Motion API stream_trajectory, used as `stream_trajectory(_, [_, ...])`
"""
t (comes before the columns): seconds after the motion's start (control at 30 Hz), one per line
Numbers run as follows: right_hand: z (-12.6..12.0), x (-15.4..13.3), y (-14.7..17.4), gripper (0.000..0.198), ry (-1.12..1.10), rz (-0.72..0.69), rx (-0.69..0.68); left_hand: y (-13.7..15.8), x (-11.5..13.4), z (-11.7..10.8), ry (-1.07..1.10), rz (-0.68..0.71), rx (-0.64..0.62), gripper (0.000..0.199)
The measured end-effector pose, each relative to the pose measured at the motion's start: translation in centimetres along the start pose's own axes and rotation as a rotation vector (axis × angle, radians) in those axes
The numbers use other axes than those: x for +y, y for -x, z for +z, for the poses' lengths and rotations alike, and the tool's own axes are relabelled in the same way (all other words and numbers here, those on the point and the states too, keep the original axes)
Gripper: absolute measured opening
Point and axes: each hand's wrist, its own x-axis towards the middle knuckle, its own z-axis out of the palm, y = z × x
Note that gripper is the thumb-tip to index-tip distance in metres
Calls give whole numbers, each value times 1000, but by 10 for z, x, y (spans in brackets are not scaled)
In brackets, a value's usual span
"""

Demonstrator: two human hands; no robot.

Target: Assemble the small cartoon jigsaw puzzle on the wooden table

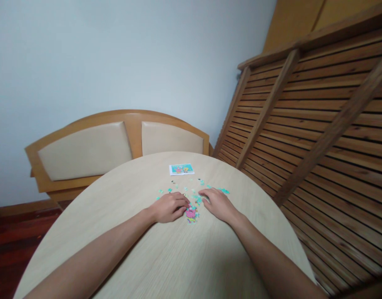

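A small partly joined jigsaw puzzle [191, 214], with a pink cartoon figure, lies flat on the table near its middle. My left hand [171, 206] rests at its left side, fingers bent with the tips against its upper left edge. My right hand [218, 203] is to the right, palm down and low over the table, its thumb and fingers apart. Loose turquoise puzzle pieces [198, 199] lie between the hands, just by my right fingertips. Whether a small piece is under the left fingers is hidden.
Beyond the hands lies a picture card [182, 169] with cartoon figures on turquoise. More loose pieces [223, 191] are scattered around both hands on the round pale table [141, 257]. A padded bench back [85, 149] stands behind, and a slatted wooden panel [302, 124] leans at the right.
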Motion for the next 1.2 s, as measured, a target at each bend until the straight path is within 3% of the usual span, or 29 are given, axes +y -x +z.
stream_trajectory(0.27, [-9, 4, 1, 30, 136, 180, 13, -3, 3, -1, 11, 10, -2, 25])
stream_trajectory(0.57, [-4, 1, 1, 19, 55, 202, 83, -3, 5, -2, 0, 6, -4, 25])
stream_trajectory(0.77, [6, -4, -3, 23, -1, 176, 130, -3, 5, -3, 14, 7, 0, 24])
stream_trajectory(0.93, [5, -9, -1, 29, 12, 112, 84, -3, 7, -4, 17, -1, 9, 24])
stream_trajectory(1.2, [-2, -10, 0, 21, -22, 31, 52, -3, 7, -4, 7, -5, 0, 24])
